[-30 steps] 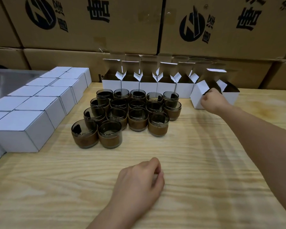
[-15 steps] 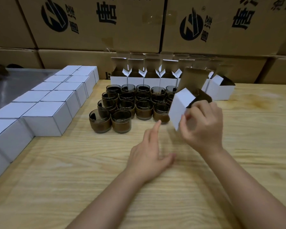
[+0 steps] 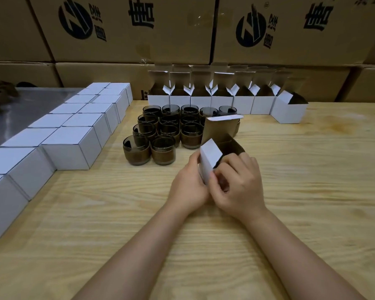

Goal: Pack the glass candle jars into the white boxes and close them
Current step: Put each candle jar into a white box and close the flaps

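Both hands closed on one open white box (image 3: 210, 158), held just above the table (image 3: 290, 191) in front of the cluster of candle jars (image 3: 160, 135). Left hand (image 3: 187, 185) wrapped around the box's near-left side, thumb up along the white wall. Right hand (image 3: 238, 185) curled against the near-right side and lower edge, fingers (image 3: 245, 161) reaching up to the brown inner rim. Box tilted, one white corner edge toward the camera, open mouth facing up and away toward the jars, long lid flap (image 3: 222, 126) standing up behind the mouth with its brown inside showing. Long axis running from the hands up and away; whether anything sits inside cannot be told. Jars upright, packed in touching rows, nearest pair just left of the held box, farthest row just before the row of open boxes (image 3: 223, 102). Those open boxes standing along the back of the table, flaps raised, rightmost one turned at an angle. Closed white boxes (image 3: 72, 146) lined up in two rows along the left edge, well apart from the hands. Large brown cartons (image 3: 139, 40) stacked behind everything.
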The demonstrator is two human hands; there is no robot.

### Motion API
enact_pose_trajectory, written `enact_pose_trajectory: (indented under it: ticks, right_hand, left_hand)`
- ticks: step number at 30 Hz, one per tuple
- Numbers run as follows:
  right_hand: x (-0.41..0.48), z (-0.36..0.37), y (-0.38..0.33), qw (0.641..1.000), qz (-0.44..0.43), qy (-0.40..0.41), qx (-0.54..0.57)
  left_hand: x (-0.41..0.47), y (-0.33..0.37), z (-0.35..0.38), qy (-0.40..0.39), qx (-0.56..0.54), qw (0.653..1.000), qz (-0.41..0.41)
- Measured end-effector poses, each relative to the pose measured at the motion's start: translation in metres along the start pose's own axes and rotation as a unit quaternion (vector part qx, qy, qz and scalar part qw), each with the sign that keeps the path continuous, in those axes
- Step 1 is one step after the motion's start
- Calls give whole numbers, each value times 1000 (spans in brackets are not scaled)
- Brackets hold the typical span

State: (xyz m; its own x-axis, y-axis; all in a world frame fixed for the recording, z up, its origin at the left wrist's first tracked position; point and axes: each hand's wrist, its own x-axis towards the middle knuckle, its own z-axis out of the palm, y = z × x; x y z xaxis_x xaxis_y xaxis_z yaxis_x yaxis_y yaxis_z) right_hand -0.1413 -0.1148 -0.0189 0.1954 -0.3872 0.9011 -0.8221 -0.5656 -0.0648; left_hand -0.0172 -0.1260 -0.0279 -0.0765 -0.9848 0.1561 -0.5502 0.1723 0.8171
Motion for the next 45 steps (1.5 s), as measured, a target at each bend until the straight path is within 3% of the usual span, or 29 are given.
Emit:
enact_pose_trajectory:
  ticks: [6, 10, 14, 19, 23, 25, 29, 36, 45]
  right_hand:
    - [6, -1, 14, 973, 188, 72, 114]
    - [6, 1, 24, 928, 287, 53, 232]
    - [7, 1, 37, 875, 375, 108, 287]
    - [2, 6, 57, 801, 476, 61, 358]
    - [5, 3, 60, 686, 480, -5, 547]
    - [5, -2, 61, 654, 465, -42, 595]
    - [6, -6, 62, 640, 451, -90, 615]
    - [4, -2, 60, 657, 474, -91, 579]
    - [4, -3, 56, 705, 432, -122, 549]
  left_hand:
    - [2, -2, -1, -9, -1, 1000, -4]
    - [2, -4, 0, -14, -5, 1000, 3]
    - [2, -4, -1, -11, -9, 1000, 8]
    - [2, -6, -3, -15, -22, 1000, 16]
    - [3, -7, -4, -30, -43, 999, 15]
    - [2, -7, -5, -43, -47, 998, 12]
    - [2, -7, -6, -55, -60, 997, 13]
    - [-1, -3, -6, -63, -31, 997, 42]
    - [-11, 6, -5, -14, 35, 992, 120]
